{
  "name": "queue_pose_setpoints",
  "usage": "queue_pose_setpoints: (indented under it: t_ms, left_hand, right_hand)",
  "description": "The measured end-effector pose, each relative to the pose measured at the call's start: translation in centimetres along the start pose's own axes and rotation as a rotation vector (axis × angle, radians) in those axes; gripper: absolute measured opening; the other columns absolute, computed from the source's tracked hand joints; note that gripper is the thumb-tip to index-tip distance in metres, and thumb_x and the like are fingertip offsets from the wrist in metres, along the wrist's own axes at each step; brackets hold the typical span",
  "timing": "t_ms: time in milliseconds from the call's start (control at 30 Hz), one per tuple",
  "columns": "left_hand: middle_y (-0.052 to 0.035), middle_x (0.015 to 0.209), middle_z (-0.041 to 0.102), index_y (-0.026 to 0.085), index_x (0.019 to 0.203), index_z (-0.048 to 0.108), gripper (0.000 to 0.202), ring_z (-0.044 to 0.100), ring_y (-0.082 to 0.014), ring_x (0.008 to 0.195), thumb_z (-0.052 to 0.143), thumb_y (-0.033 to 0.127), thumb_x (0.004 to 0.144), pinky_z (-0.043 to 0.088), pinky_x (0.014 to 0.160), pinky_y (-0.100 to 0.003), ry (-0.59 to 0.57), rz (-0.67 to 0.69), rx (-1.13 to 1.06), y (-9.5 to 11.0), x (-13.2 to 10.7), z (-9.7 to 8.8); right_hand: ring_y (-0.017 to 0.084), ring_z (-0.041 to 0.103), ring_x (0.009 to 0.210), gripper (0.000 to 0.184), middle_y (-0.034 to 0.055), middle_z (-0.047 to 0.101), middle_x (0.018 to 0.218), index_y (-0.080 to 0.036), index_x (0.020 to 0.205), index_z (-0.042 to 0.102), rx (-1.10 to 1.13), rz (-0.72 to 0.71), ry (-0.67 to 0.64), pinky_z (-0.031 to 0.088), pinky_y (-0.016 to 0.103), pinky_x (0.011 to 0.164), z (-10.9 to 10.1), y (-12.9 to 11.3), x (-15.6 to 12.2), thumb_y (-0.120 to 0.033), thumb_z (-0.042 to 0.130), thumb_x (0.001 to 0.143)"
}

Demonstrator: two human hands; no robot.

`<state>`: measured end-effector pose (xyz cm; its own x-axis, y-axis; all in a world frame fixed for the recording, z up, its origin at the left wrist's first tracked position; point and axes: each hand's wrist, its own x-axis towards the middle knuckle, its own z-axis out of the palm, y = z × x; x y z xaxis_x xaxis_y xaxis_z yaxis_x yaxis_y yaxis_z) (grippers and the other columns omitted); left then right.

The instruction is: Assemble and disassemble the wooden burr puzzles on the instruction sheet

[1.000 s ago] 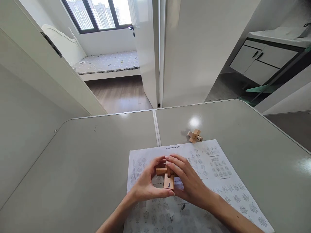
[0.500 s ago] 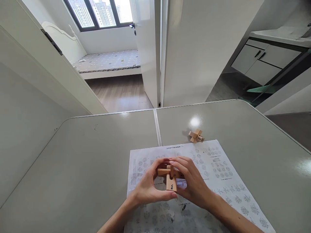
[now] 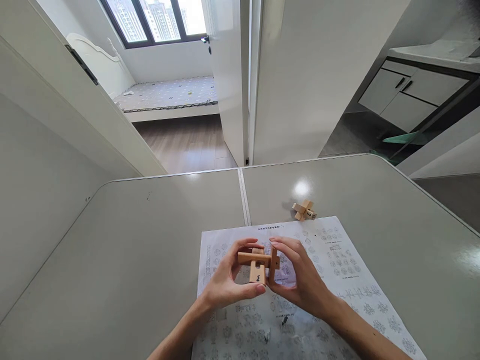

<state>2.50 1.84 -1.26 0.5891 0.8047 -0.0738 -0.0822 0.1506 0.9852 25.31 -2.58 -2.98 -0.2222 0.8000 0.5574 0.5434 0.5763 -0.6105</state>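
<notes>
**Wooden blocks in both hands, above printed sheet**

Left hand (image 3: pixel 224 281) pinches crossed wooden blocks (image 3: pixel 257 274), thumb near side, fingers far side; right hand (image 3: pixel 304 279), at their 3 o'clock, pinches upright bar (image 3: pixel 273 265) end to end. Smooth tan wood, one block notched. Thin printed sheet (image 3: pixel 352 305) below. From hands: small wooden cross (image 3: pixel 304 210) at 1 o'clock, on glossy grey table (image 3: pixel 131 260); door (image 3: pixel 229 75) at 12, patterned mattress (image 3: pixel 168 94) at 11, white cabinet (image 3: pixel 408 97) around 1.

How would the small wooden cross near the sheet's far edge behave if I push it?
The small wooden cross probably resists rolling, because its shape is angular. It may slide instead, as the glossy table looks smooth.
</notes>
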Motion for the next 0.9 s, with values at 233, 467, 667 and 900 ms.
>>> queue_pose_setpoints:
  t_ms: [233,467,667,900]
  left_hand:
    - [-0.011,0.135,0.067,0.028,0.139,0.06,0.076,0.062,-0.034,0.131,0.089,0.058,0.076,0.05,0.112,-0.047,0.177,0.059,-0.11,-0.1,0.4,-0.7]
    - [-0.0092,0.14,0.067,0.032,0.137,0.06,0.075,0.062,-0.0365,0.133,0.09,0.059,0.075,0.048,0.116,-0.056,0.23,0.049,-0.055,0.6,0.4,-0.4]
    - [-0.0105,0.141,0.066,0.031,0.139,0.056,0.079,0.061,-0.0362,0.135,0.09,0.06,0.074,0.046,0.117,-0.055,0.201,0.056,-0.008,0.3,0.3,-0.6]
    - [-0.0105,0.142,0.064,0.032,0.14,0.055,0.075,0.06,-0.0348,0.137,0.089,0.056,0.078,0.045,0.119,-0.055,0.176,0.044,0.016,0.3,0.2,-0.5]
  right_hand:
    - [0.038,0.051,0.145,0.086,0.0153,0.049,0.155,-0.033,0.165,0.028,-0.014,0.138,-0.009,0.053,0.06,0.115,0.2,0.8,-0.6,-0.032,0.077,0.095]
    - [0.042,0.051,0.141,0.098,0.0183,0.046,0.152,-0.032,0.169,0.026,-0.043,0.194,-0.135,0.056,0.062,0.11,0.4,1.0,-0.7,-0.039,0.083,0.09]
    - [0.041,0.055,0.135,0.11,0.0182,0.052,0.146,-0.029,0.169,0.03,-0.086,0.178,-0.172,0.058,0.06,0.107,0.6,1.1,-0.7,-0.039,0.094,0.08]
    - [0.041,0.056,0.132,0.11,0.018,0.055,0.144,-0.028,0.167,0.032,-0.094,0.153,-0.225,0.059,0.059,0.104,0.6,1.0,-0.6,-0.039,0.095,0.078]
